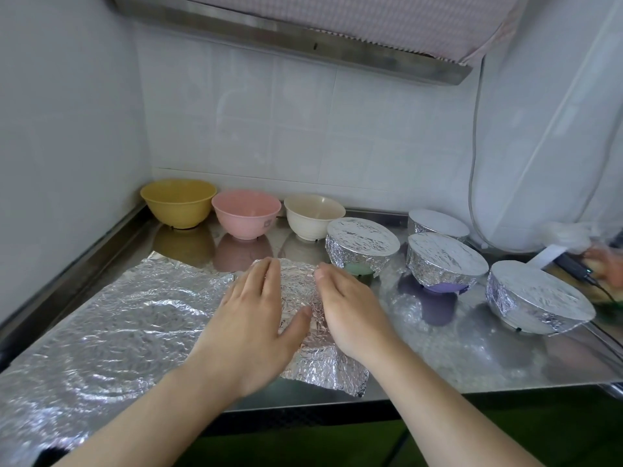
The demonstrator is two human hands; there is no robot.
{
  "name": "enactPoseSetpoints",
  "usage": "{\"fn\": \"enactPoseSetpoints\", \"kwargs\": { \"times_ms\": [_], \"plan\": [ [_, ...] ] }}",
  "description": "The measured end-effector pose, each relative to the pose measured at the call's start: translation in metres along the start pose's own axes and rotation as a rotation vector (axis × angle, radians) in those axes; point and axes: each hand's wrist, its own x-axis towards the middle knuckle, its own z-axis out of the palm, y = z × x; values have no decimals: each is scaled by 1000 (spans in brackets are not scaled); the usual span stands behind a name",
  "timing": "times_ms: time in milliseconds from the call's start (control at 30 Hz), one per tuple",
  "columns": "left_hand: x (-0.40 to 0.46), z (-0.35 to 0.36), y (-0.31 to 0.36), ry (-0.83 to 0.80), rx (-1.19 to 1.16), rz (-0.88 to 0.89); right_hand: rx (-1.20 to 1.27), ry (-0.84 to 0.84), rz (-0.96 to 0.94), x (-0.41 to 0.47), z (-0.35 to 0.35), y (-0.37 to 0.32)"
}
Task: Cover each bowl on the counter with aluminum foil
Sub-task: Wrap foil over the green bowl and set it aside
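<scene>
steel counter [472, 358]: both hands flat on crinkled foil [313, 362]

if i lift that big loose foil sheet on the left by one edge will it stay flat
Probably not. The foil sheet looks thin and heavily crinkled, so it would likely droop and fold when lifted. It seems very light, so it may shift easily on the shiny counter. Its creases suggest it keeps whatever bends it gets.
</scene>
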Motion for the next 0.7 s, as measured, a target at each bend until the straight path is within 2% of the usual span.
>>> {"fn": "enactPoseSetpoints", "kwargs": {
  "times_ms": [100, 233, 300, 400, 467, 700],
  "plan": [
    [-4, 8, 9, 7, 78, -33, -64, 14, -9, -1, 2, -1],
    [0, 8, -2, -18, -15, -52, -126, 7, -76, -2, 3, 3],
    [2, 5, -7, -26, -24, -21, -90, 5, -48, -2, 0, 2],
    [3, -1, -10, -64, -14, -1, -132, 72, -67, -1, -8, -5],
    [2, -3, -9, -84, 16, 6, -161, 28, -114, 0, -9, -9],
    [-1, -4, 0, -155, 103, -28, -107, -128, -75, 1, -12, -12]
  ]
}}
